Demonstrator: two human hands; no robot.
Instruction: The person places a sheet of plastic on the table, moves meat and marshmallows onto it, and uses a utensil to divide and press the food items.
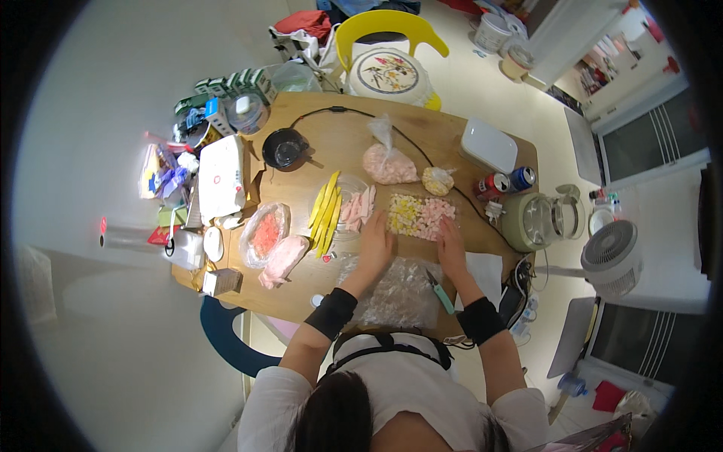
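Note:
Small yellow and pale-cream cubes [404,214] and pink cubes [436,214] lie side by side in a rectangular patch, seemingly on a clear tray or film. My left hand [377,237] is along the left side of this patch, fingers stretched forward. At its lower right, my right hand [450,240] reaches the edge of the pink cubes. Whether either hand grips anything is unclear. Below them is crumpled clear plastic film [392,294], with a green-handled knife [440,292] on its right part. Left of my left hand are pink strips [358,209] and long yellow strips [325,214].
Behind the cubes sit a knotted bag of pink pieces [390,165] and a smaller yellow bag [438,181]. A black cable [415,148] crosses the table. Cans [491,185] and a pale-green appliance with a glass jug [522,221] stand right. A black pan [283,148] is back left.

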